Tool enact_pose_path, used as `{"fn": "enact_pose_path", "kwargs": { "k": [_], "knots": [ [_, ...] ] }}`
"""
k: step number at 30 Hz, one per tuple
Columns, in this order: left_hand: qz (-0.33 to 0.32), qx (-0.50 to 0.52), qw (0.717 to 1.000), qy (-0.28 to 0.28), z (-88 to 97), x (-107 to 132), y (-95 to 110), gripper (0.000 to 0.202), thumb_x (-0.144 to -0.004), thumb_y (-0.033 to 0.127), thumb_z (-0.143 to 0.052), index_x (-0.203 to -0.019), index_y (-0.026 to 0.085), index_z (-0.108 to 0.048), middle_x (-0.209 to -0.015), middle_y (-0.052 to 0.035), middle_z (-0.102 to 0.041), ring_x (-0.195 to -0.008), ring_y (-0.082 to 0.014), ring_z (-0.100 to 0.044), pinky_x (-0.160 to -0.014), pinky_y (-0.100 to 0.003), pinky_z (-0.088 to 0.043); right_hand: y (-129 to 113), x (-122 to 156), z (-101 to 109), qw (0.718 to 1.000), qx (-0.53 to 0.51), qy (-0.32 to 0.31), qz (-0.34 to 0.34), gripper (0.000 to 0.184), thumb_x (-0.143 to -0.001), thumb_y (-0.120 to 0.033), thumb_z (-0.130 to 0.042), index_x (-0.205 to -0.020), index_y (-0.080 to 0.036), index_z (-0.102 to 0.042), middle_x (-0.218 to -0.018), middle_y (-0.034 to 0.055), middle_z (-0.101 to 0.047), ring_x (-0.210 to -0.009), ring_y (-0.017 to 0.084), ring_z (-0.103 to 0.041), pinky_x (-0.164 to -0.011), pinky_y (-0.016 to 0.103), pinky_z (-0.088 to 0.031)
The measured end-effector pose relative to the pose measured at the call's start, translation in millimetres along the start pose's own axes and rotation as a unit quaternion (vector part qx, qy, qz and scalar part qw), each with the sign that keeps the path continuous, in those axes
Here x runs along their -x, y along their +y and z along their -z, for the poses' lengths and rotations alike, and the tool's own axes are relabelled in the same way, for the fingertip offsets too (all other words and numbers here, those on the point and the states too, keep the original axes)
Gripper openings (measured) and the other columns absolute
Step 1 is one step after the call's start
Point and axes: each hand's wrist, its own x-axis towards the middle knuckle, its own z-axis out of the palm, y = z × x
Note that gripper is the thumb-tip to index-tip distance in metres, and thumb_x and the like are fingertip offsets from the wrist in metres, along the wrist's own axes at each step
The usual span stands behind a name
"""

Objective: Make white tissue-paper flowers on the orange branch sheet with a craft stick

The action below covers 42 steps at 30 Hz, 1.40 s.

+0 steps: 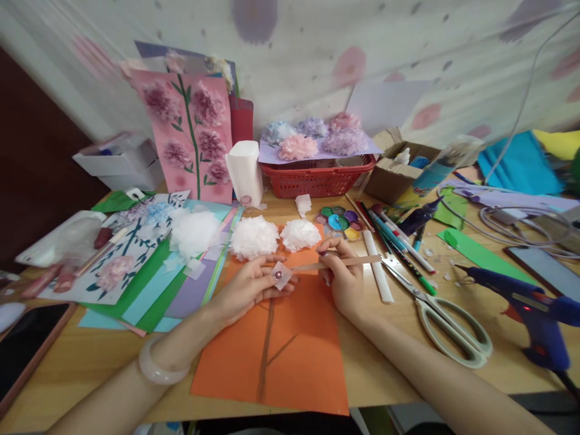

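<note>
Head view: wooden worktop (pixel 90 356) bearing orange sheet (pixel 290 356); above it, left hand (pixel 251 284) pinches a white square (pixel 280 275) with a pink gem, right hand (pixel 342 281) pinches a thin stick (pixel 356 261). Beyond: white tissue flowers (pixel 254 237), red basket (pixel 317 178), spotted wall (pixel 317 54).

Wooden stick (pixel 348 261) in right hand (pixel 344 284)
</note>
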Motion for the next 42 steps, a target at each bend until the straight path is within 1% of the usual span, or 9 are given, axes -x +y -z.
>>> {"fn": "enact_pose_path", "kwargs": {
  "k": [6, 9, 12, 15, 20, 25, 31, 38, 42],
  "knots": [
    [-0.002, -0.018, 1.000, -0.004, 1.0, 0.7, -1.5, 0.037, -0.076, 0.027, -0.080, -0.102, 0.016, -0.057, -0.087, -0.0077, -0.076, -0.076, -0.0159, -0.072, -0.074, -0.027, -0.055, 1.3, -0.1, 0.7, 1.000, 0.000, -0.006, 0.000, 0.006, -0.071, -0.022, -0.055, -0.077, -0.022, -0.056, -0.049, -0.0108, -0.037, -0.037, 0.006, -0.027, -0.039, 0.021, -0.017],
    [-0.003, -0.035, 0.999, -0.002, 0.5, 0.5, -1.7, 0.030, -0.077, 0.026, -0.078, -0.096, 0.015, -0.058, -0.086, -0.0071, -0.075, -0.073, -0.0150, -0.071, -0.071, -0.027, -0.055, -0.6, -0.6, 0.0, 1.000, 0.002, 0.012, -0.007, 0.007, -0.071, -0.023, -0.055, -0.077, -0.022, -0.055, -0.048, -0.0107, -0.037, -0.037, 0.006, -0.027, -0.039, 0.021, -0.017],
    [0.005, -0.034, 0.999, 0.022, -0.4, 0.6, -0.2, 0.027, -0.078, 0.022, -0.074, -0.099, 0.015, -0.056, -0.089, -0.0075, -0.075, -0.069, -0.0142, -0.070, -0.067, -0.026, -0.056, -1.6, -2.2, -0.9, 0.999, 0.001, 0.039, -0.024, 0.007, -0.069, -0.024, -0.055, -0.075, -0.022, -0.054, -0.044, -0.0113, -0.035, -0.037, 0.007, -0.026, -0.038, 0.021, -0.016],
    [0.020, -0.004, 0.999, 0.028, -0.8, 1.0, 2.6, 0.027, -0.075, 0.011, -0.068, -0.099, 0.014, -0.057, -0.093, -0.0087, -0.075, -0.070, -0.0142, -0.071, -0.069, -0.027, -0.057, 0.3, -3.5, -0.8, 0.998, -0.008, 0.039, -0.039, 0.008, -0.069, -0.024, -0.054, -0.077, -0.022, -0.054, -0.042, -0.0120, -0.032, -0.036, 0.007, -0.025, -0.038, 0.021, -0.015],
    [0.032, 0.018, 0.999, -0.001, -0.4, 1.0, 4.7, 0.030, -0.071, 0.006, -0.065, -0.099, 0.014, -0.058, -0.093, -0.0093, -0.076, -0.076, -0.0153, -0.072, -0.075, -0.027, -0.056, 3.0, -2.6, -0.2, 0.999, 0.002, 0.013, -0.032, 0.008, -0.071, -0.022, -0.053, -0.078, -0.022, -0.054, -0.043, -0.0115, -0.034, -0.038, 0.008, -0.027, -0.040, 0.021, -0.017],
    [0.025, 0.006, 1.000, -0.011, -0.2, 0.0, 0.4, 0.030, -0.075, 0.014, -0.073, -0.101, 0.015, -0.058, -0.091, -0.0078, -0.075, -0.079, -0.0165, -0.072, -0.080, -0.030, -0.055, 2.7, -0.1, 0.1, 0.999, 0.000, -0.027, -0.037, 0.006, -0.072, -0.023, -0.053, -0.079, -0.022, -0.054, -0.044, -0.0119, -0.034, -0.037, 0.007, -0.026, -0.040, 0.021, -0.018],
    [0.013, -0.011, 1.000, -0.024, -2.3, -1.0, -3.1, 0.038, -0.073, 0.021, -0.080, -0.103, 0.017, -0.057, -0.086, -0.0052, -0.074, -0.084, -0.0203, -0.074, -0.086, -0.035, -0.054, 3.3, 3.4, -0.8, 0.995, 0.014, -0.087, -0.044, 0.005, -0.076, -0.026, -0.054, -0.079, -0.022, -0.054, -0.043, -0.0113, -0.036, -0.037, 0.008, -0.030, -0.039, 0.020, -0.019],
    [0.036, 0.034, 0.999, -0.022, -3.8, -1.1, -3.1, 0.024, -0.081, 0.024, -0.071, -0.099, 0.016, -0.058, -0.078, -0.0063, -0.074, -0.080, -0.0206, -0.075, -0.085, -0.036, -0.056, 2.1, 3.7, -1.2, 0.994, 0.021, -0.100, -0.045, 0.005, -0.078, -0.026, -0.054, -0.080, -0.022, -0.054, -0.044, -0.0116, -0.037, -0.038, 0.007, -0.031, -0.040, 0.019, -0.020],
    [0.047, 0.050, 0.997, -0.042, -4.5, -1.0, -2.8, 0.024, -0.082, 0.029, -0.072, -0.097, 0.015, -0.060, -0.082, -0.0087, -0.075, -0.082, -0.0217, -0.074, -0.088, -0.038, -0.055, 1.5, 4.3, -2.8, 0.992, 0.028, -0.114, -0.044, 0.005, -0.077, -0.026, -0.052, -0.081, -0.022, -0.053, -0.044, -0.0119, -0.036, -0.039, 0.008, -0.030, -0.040, 0.020, -0.020]
  ]
}}
